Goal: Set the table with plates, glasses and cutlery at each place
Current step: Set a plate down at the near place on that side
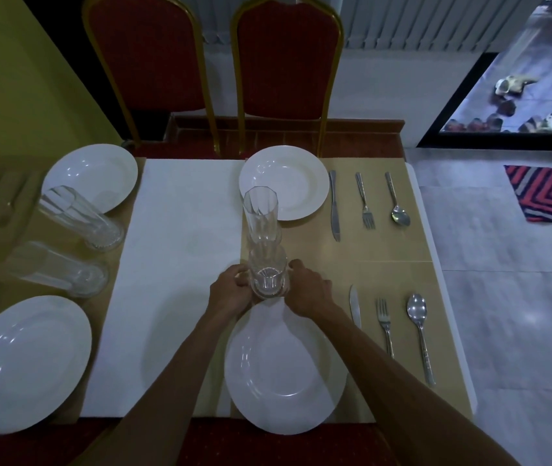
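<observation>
Two nested glasses (pixel 262 240) stand at 12 o'clock of the near plate (pixel 284 371); left hand (pixel 230 290) and right hand (pixel 304 290) grip clamped on them. Glass step in hand; next, separate them.

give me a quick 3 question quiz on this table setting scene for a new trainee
1. True or false: both hands are on the stacked glasses.
2. How many white plates are on the table?
A. two
B. three
C. four
3. At the near right place, which piece of cutlery lies closest to the plate?

Key
1. True. The left hand and right hand each have a grip on the base of the stack.
2. C. Far left plate, far right plate, near left plate, near right plate.
3. The knife, then the fork, then the spoon.
</observation>
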Demonstrator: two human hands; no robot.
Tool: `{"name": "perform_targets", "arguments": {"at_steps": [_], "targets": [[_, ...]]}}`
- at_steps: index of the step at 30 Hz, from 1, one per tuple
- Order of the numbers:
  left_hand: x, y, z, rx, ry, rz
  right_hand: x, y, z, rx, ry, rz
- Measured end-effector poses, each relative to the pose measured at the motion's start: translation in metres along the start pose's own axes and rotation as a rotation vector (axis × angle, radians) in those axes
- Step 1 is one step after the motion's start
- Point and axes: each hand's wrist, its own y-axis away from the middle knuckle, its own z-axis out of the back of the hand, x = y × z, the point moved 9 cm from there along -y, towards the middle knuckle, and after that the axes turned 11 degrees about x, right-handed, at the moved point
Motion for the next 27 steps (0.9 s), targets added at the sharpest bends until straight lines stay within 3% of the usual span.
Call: {"name": "perform_targets", "arguments": {"at_steps": [6, 9, 17, 27], "targets": [[0.042, -0.067, 0.022, -0.047, 0.196, 0.056, -0.009, -0.025, 0.029, -0.031, -0.137, 0.064], [0.026, -0.081, 0.027, -0.042, 0.24, 0.026, -0.007, -0.04, 0.034, -0.029, -0.204, 0.079], [-0.044, -0.069, 0.026, 0.036, 0.175, -0.072, 0.01, -0.062, 0.044, -0.049, -0.249, 0.157], [-0.045, -0.068, 0.021, 0.02, 0.133, -0.093, 0.015, -0.068, 0.043, -0.034, -0.237, 0.152]]}}
